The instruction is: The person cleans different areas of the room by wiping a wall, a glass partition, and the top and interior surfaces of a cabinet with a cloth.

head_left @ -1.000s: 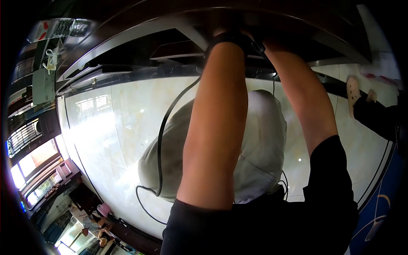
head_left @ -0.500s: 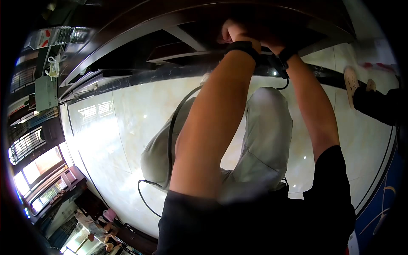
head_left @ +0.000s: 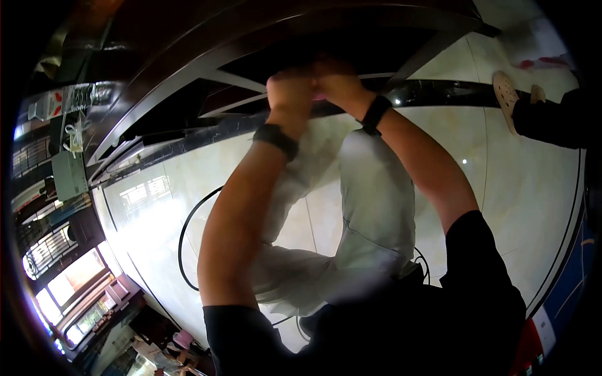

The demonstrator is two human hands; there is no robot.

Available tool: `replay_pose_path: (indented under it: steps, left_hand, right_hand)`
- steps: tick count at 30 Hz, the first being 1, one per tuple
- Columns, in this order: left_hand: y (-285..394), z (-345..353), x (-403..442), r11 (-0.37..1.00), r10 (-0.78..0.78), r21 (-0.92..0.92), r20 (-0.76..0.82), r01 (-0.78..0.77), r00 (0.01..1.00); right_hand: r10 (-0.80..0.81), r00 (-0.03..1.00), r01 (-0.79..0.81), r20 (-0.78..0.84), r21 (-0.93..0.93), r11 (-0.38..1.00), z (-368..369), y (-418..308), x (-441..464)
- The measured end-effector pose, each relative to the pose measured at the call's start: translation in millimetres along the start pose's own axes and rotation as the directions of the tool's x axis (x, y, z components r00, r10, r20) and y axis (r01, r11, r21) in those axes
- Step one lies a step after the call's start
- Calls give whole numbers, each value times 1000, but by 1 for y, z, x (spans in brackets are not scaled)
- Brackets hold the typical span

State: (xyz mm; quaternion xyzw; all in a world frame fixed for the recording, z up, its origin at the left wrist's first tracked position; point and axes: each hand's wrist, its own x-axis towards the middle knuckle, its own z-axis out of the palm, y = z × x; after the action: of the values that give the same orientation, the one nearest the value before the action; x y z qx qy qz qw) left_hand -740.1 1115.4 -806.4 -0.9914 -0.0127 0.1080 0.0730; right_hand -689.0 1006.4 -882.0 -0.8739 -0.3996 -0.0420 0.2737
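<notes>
Both hands are together at the lower opening of a dark wooden piece of furniture [head_left: 188,66]. My left hand [head_left: 290,93] is closed, its fingers curled inward and mostly hidden from view. Close beside it, my right hand [head_left: 342,83] is also curled, blurred and partly lost in shadow. A small pink patch [head_left: 320,94] shows between them; what it belongs to is too little visible to name. Each wrist wears a black band, the left band [head_left: 276,141] and the right band [head_left: 376,114].
Glossy pale floor tiles [head_left: 451,188] lie below, edged by a black strip [head_left: 439,92]. A black cable [head_left: 183,241] loops at the left. At the right are another person's beige shoe [head_left: 505,94] and dark trouser leg [head_left: 552,122]. My bent legs [head_left: 376,194] are beneath my arms.
Both hands have moved left and out from deeper inside the furniture, and now sit closer to its front. My legs have shifted, and the view has moved slightly.
</notes>
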Motion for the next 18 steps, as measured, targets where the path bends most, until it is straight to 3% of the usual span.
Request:
replay_pose_path:
  steps: [6,9,12,13,16,18]
  left_hand:
    - [14,9,6,978,191,-46,-203,-204,961]
    - [37,20,20,943,287,-109,-216,-315,933]
    - [61,30,28,913,288,-167,-379,-371,879]
    - [66,29,27,927,266,-162,-354,-339,896]
    - [69,19,23,959,203,-140,-276,-248,939]
    - [62,14,19,973,171,-119,-205,-198,964]
  right_hand:
    - [160,977,-148,-141,89,985,-17,10,-31]
    - [253,967,-251,-27,75,965,-53,14,-51]
    - [304,952,-295,22,-182,938,-64,22,-62]
    - [235,968,-249,-88,-237,939,-58,26,-65]
    - [277,961,-264,10,-273,925,-57,28,-61]
    - [212,974,-223,-77,-196,955,-57,24,-57]
